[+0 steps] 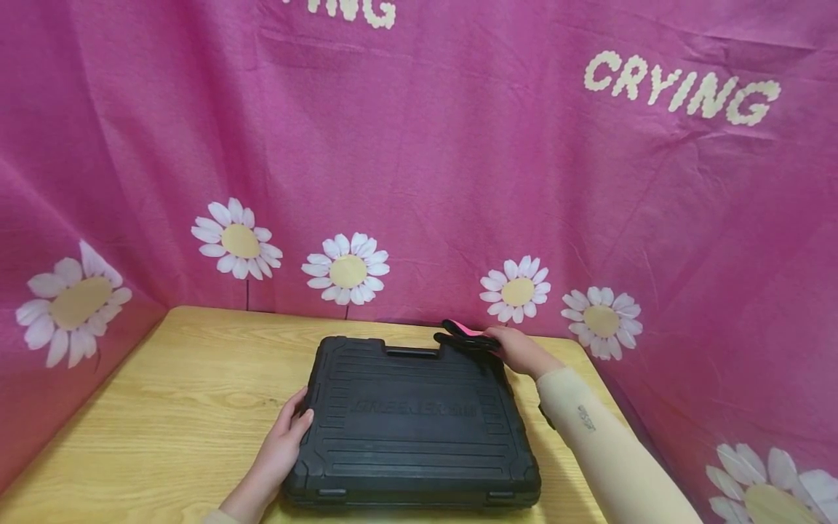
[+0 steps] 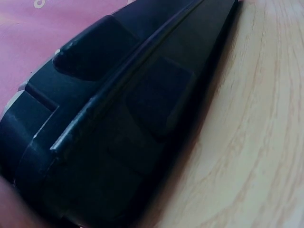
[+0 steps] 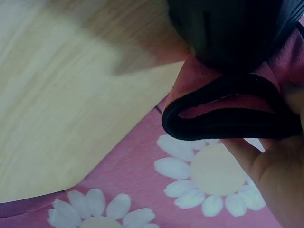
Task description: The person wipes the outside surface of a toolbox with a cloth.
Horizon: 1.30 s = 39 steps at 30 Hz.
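Note:
A black hard plastic carrying case (image 1: 412, 407) lies flat with its lid down and its handle toward the back; raised lettering on top is hard to read. My left hand (image 1: 284, 437) rests against the case's left side, thumb at the top edge; in the left wrist view only a blurred bit of it shows beside the case (image 2: 109, 118). At the back right corner my right hand (image 1: 520, 351) holds a folded pink cloth with black edging (image 1: 468, 333). In the right wrist view, the looped cloth (image 3: 223, 128) lies against the case corner, with the right hand (image 3: 280, 166) pinching it.
The case stands on a light wood-grain table (image 1: 203, 393) with a rounded back corner. A pink curtain (image 1: 432, 160) with daisies and lettering hangs behind it and on both sides, close to the table's back edge.

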### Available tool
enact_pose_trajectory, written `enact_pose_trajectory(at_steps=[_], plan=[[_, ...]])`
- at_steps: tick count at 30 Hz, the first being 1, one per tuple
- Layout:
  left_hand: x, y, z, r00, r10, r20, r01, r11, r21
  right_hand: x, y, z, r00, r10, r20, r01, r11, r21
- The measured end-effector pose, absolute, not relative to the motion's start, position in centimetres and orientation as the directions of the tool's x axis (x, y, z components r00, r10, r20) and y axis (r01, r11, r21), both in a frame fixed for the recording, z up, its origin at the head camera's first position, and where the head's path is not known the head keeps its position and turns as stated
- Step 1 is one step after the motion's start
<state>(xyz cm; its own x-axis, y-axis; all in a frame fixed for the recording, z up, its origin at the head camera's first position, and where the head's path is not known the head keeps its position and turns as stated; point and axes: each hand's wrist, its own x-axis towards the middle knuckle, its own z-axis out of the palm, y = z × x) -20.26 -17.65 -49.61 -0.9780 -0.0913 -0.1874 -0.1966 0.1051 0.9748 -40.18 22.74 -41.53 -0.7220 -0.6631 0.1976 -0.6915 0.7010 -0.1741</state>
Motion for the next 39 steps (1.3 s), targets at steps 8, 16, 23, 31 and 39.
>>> enact_pose_trajectory(at_steps=[8, 16, 23, 31, 39], plan=[[-20.3, -17.6, -49.4, -0.976, -0.081, -0.200, -0.208, 0.100, 0.973, -39.9, 24.0, -41.9, -0.818, -0.560, 0.133, -0.576, 0.790, -0.210], [-20.2, -17.6, -49.7, -0.981, -0.074, -0.181, -0.188, 0.093, 0.978, -39.4, 25.1, -42.6, -0.856, -0.503, 0.119, -0.516, 0.821, -0.245], [-20.2, -17.6, -49.6, -0.980, -0.076, -0.186, -0.193, 0.092, 0.977, -38.3, 25.7, -42.8, -0.900, -0.431, 0.067, -0.432, 0.861, -0.267], [-20.2, -17.5, -49.6, -0.979, -0.074, -0.191, -0.197, 0.092, 0.976, -36.5, 25.7, -43.1, -0.913, -0.403, 0.072, -0.407, 0.875, -0.263], [-20.2, -17.6, -49.6, -0.976, -0.073, -0.207, -0.214, 0.101, 0.972, -34.0, 25.8, -43.2, -0.937, -0.350, 0.009, -0.337, 0.892, -0.301]])
